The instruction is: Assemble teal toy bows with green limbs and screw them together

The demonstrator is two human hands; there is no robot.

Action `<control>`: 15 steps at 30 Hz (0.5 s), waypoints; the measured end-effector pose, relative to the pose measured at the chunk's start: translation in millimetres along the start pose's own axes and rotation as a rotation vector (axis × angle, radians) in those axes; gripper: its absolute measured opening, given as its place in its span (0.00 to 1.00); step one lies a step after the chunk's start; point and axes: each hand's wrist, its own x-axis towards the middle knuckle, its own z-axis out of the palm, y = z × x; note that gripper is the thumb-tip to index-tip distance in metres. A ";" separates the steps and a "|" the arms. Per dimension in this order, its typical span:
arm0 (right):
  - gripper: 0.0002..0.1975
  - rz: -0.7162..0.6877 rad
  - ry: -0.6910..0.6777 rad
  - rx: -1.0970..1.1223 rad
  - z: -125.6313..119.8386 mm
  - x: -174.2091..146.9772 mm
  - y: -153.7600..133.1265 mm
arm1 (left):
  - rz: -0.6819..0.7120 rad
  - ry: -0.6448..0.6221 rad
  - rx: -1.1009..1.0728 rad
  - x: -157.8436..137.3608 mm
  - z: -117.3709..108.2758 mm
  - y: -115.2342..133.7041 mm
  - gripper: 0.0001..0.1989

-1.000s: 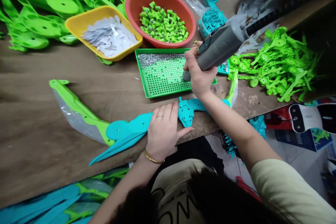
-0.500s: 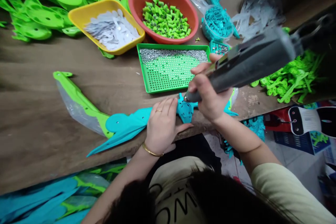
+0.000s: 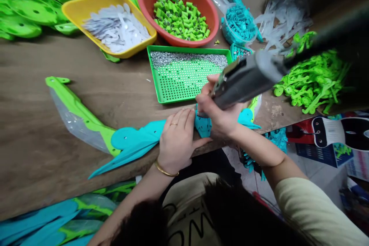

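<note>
My right hand (image 3: 221, 113) is wrapped round a grey electric screwdriver (image 3: 245, 80), tilted with its tip low over a turquoise centre piece (image 3: 203, 126). The exact tip is hidden by my fingers. My left hand (image 3: 176, 136) lies over the turquoise plastic wing (image 3: 141, 136) beside that piece, fingers together on top and thumb along the near side, gripping it against the table. A lime-green and clear plastic wing tip (image 3: 83, 121) stretches to the left, while another turquoise wing end (image 3: 246, 118) shows past my right wrist.
Behind my hands sits a green perforated tray (image 3: 157, 91) of small screws. Beyond it stand a yellow tray (image 3: 72, 9) of white strips, a red bowl (image 3: 211, 11) of green pieces and a tub (image 3: 245, 42) of turquoise parts. Green parts (image 3: 313, 80) lie piled at right.
The screwdriver has shifted left and downward with my right hand, its body now nearer the centre piece. My left hand stays on the wing. The whole view has shifted slightly.
</note>
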 end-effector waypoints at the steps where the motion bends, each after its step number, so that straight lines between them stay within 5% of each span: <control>1: 0.12 -0.022 0.076 0.018 3.3 10.4 -4.0 | 0.003 -0.004 0.005 0.2 -0.2 0.0 0.46; 6: 0.13 -0.063 0.401 0.004 20.8 61.4 5.8 | 0.028 -0.006 0.059 0.5 0.7 -0.8 0.48; 15: 0.19 -0.016 0.321 -0.013 20.0 62.6 48.2 | 0.043 0.026 0.068 -2.5 2.9 -0.5 0.46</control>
